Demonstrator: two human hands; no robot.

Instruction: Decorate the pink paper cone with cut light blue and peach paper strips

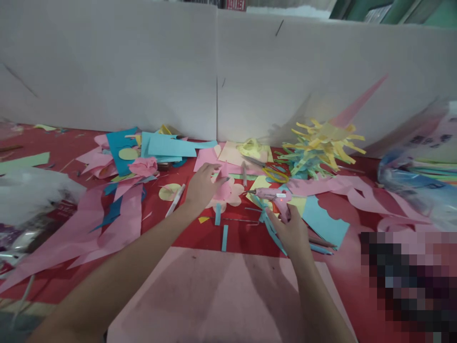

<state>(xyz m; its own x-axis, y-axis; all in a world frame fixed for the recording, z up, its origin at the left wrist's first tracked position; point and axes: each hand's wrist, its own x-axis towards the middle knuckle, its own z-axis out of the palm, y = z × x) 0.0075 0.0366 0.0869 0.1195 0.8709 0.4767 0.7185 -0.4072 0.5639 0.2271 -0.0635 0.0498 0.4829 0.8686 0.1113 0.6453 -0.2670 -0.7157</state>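
My right hand (292, 229) is wrapped round the handle of a pink glue gun (272, 194), whose nozzle points left and whose small red light is lit. My left hand (203, 186) has its thumb and finger closed on a small upright pink paper piece (224, 172). Under that piece lies a scalloped pink paper flower (233, 196). Short blue paper strips (224, 238) lie just in front of the flower. Left of my left hand are a white pen-like tool (175, 201) and a pale yellow paper round (167, 192).
Yellow-handled scissors (274, 174) lie behind the glue gun. A fringed yellow and green paper piece with a pink cone (360, 102) stands at back right. Plastic bags (421, 166) flank the red table, a pink sheet (228, 295) lies in front, and white boards (143, 66) rise behind.
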